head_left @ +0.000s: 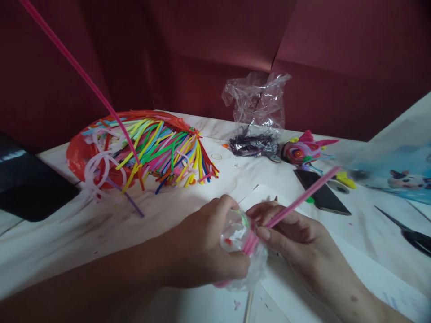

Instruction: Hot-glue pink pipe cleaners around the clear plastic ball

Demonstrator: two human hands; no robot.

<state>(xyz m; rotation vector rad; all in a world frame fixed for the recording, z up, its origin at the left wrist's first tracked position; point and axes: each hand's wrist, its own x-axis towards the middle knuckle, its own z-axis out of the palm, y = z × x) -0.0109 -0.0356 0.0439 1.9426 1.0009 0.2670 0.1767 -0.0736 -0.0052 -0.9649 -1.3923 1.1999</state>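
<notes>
My left hand (205,244) is closed around a small clear ball (235,233) with coloured bits inside, low in the middle of the view. My right hand (292,233) pinches a long pink balloon strip (303,197) that wraps round the ball and runs up to the right. Another pink strip (81,74) crosses from the top left down toward a red bag (76,152) full of many-coloured long balloons (164,150).
A crumpled clear plastic bag (257,107) stands at the back, with dark bands beneath it. Beside it lie a colourful balloon figure (305,150), a dark phone (321,193) and scissors (409,231) at the right. A black object (27,184) sits at the left edge.
</notes>
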